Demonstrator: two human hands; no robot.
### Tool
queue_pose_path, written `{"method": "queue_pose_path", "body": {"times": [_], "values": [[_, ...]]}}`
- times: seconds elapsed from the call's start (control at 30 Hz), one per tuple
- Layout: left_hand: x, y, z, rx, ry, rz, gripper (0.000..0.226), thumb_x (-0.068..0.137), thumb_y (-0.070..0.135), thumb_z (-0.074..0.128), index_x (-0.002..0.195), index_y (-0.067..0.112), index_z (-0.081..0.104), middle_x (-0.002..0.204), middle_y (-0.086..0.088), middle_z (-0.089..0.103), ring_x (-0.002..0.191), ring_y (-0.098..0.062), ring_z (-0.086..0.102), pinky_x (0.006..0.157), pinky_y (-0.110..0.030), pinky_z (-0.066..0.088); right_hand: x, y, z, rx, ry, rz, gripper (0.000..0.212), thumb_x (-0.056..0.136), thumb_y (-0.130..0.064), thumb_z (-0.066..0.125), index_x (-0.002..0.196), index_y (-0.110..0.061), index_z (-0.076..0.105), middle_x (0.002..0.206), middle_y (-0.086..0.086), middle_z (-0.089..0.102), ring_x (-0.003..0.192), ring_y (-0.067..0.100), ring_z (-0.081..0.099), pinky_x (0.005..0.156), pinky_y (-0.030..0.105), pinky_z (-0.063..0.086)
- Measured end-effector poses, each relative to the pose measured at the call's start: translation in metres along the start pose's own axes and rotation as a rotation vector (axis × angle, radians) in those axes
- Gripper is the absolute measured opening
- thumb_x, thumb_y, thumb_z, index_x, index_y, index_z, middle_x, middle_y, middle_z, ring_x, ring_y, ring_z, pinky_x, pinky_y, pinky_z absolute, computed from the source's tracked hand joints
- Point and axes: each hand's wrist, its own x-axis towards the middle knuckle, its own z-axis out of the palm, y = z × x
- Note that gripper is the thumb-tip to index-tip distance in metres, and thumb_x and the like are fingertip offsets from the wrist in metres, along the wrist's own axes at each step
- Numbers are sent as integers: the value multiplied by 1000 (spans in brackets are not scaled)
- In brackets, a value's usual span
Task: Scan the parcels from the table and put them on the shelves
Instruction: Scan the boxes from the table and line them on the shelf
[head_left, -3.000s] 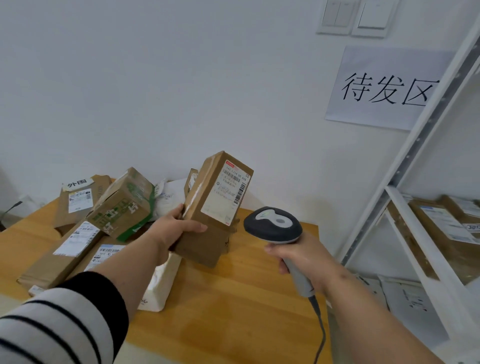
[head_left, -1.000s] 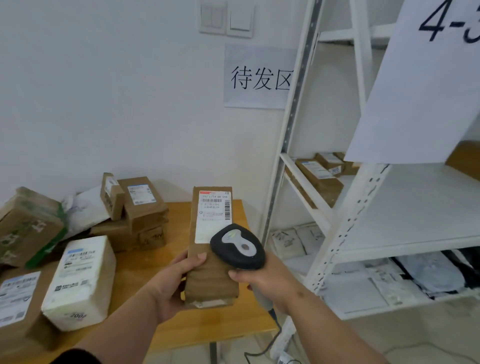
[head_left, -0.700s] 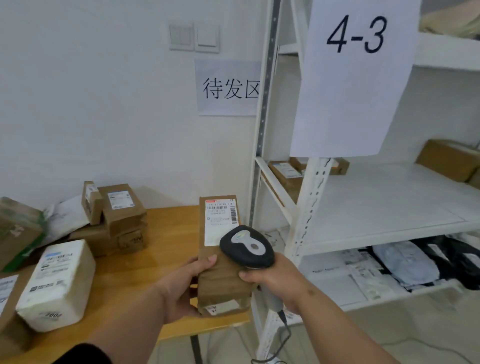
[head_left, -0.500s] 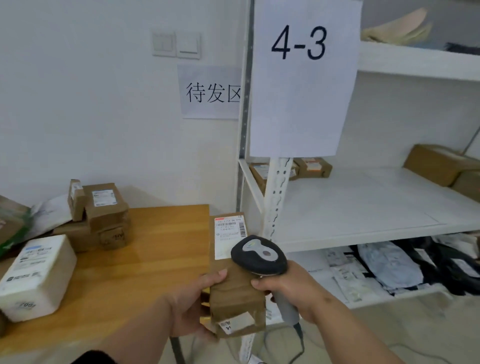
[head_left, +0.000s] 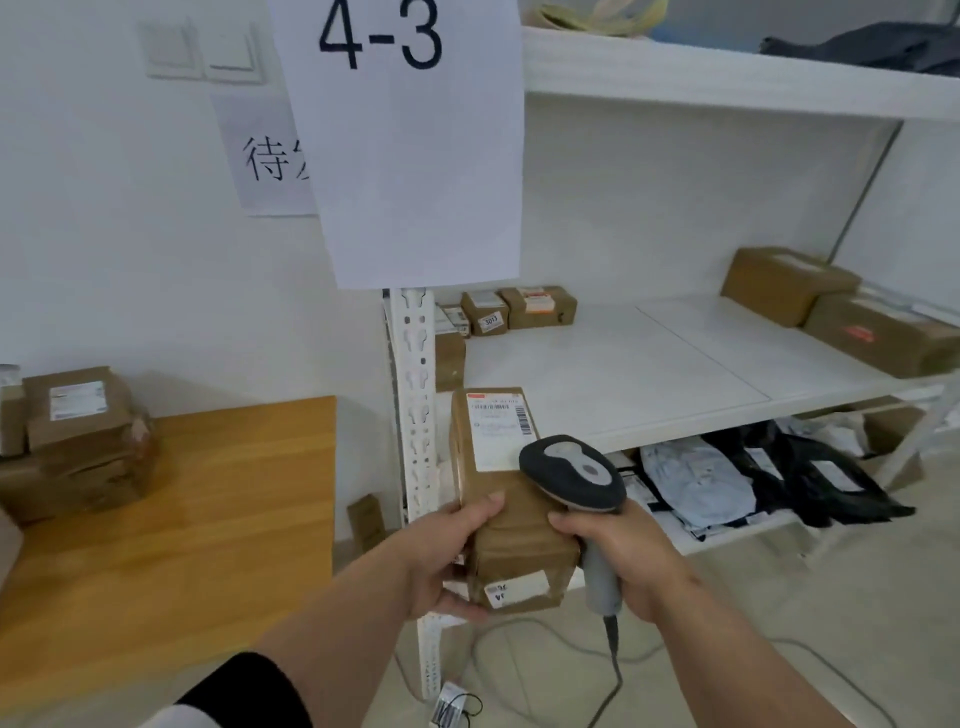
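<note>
A long brown cardboard parcel with a white shipping label (head_left: 506, 493) is held in front of the white metal shelving unit (head_left: 623, 374), off the right edge of the light wooden desk (head_left: 197, 499) and just short of the front edge of the middle shelf. The left hand (head_left: 447, 561) is clamped on the parcel's near left side, the thumb laid across the top face and the fingers curled under the near end. The right hand (head_left: 618, 556) has its grip closed round the grey handle of a black-headed handheld barcode scanner (head_left: 576, 483), while its fingertips also touch the parcel's right side. The scanner's head is held above the parcel's top face, just below the label, and a cable (head_left: 613, 670) hangs from the handle to the floor. Small brown boxes (head_left: 519, 309) are set at the back left corner of the middle shelf, and two larger brown boxes (head_left: 831, 306) lie along its right side. Black and grey plastic mailer bags (head_left: 753, 478) are piled on the shelf below. A white paper sheet marked "4-3" (head_left: 415, 145) is hung on the front left upright. Stacked brown boxes (head_left: 78, 441) are seen at the back left of the desk.
</note>
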Motion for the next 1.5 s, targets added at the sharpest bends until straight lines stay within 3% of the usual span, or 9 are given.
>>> {"method": "queue_pose_path", "body": {"times": [0.13, 0.27, 0.4, 0.57, 0.7, 0.87, 1.03, 1.27, 1.5], "values": [[21, 23, 2, -4, 35, 50, 52, 83, 57, 70, 124, 29, 56, 118, -6, 64, 106, -28, 63, 79, -54, 60, 32, -8, 2, 98, 25, -11, 34, 80, -6, 79, 113, -10, 70, 104, 10, 77, 102, 30, 71, 97, 50, 54], [50, 43, -9, -72, 137, 32, 48, 84, 52, 71, 116, 19, 59, 113, -9, 68, 101, -28, 66, 83, -51, 60, 72, -20, 13, 51, -6, 9, 32, 81, -6, 78, 112, -12, 69, 105, 11, 76, 100, 30, 69, 89, 45, 57], [71, 57, -18, -135, 173, 85, 30, 87, 24, 75, 111, 9, 65, 105, -10, 72, 94, -25, 70, 76, -39, 62, 112, -24, 27, 16, -40, 33, 32, 83, -10, 77, 112, -18, 67, 108, 5, 74, 104, 25, 66, 87, 43, 56], [97, 55, -33, -73, 160, 117, 35, 82, -12, 67, 115, 1, 63, 113, -14, 71, 99, -27, 70, 73, -32, 62, 153, -25, 30, 15, -107, 77, 34, 84, -6, 74, 115, -15, 64, 110, 9, 72, 103, 28, 65, 77, 40, 54], [117, 57, -32, 148, 456, 151, 17, 87, 0, 66, 102, 7, 68, 96, -11, 73, 89, -24, 71, 84, -42, 61, 185, -28, 29, -29, -167, 89, 31, 82, -5, 74, 111, -12, 67, 106, 13, 74, 101, 32, 67, 87, 47, 58], [120, 61, -17, 470, 693, 177, 15, 89, 27, 69, 92, 15, 60, 85, -5, 66, 73, -18, 63, 69, -36, 58, 212, -32, 23, -112, -268, 115, 38, 69, -9, 78, 106, -13, 68, 107, 17, 72, 103, 37, 66, 94, 52, 54], [123, 63, -10, 562, 785, 149, 26, 86, 38, 72, 93, 17, 58, 87, -3, 65, 71, -13, 59, 59, -27, 47, 232, -34, 18, -160, -345, 94, 26, 80, -5, 76, 101, -17, 67, 99, 11, 70, 92, 28, 63, 81, 42, 52], [129, 55, -9, 456, 843, 165, 30, 82, 37, 76, 101, 19, 59, 87, 1, 65, 73, -14, 61, 59, -27, 51, 239, -32, 16, -151, -362, 100, 31, 77, -13, 80, 105, -19, 68, 106, 9, 72, 102, 30, 64, 97, 51, 52], [126, 53, -4, 357, 786, 184, 44, 80, 42, 77, 113, 22, 56, 96, 2, 63, 78, -16, 62, 67, -32, 56, 229, -33, 9, -156, -374, 96, 33, 77, -22, 83, 106, -25, 67, 108, 6, 73, 104, 29, 65, 97, 53, 53]]}}
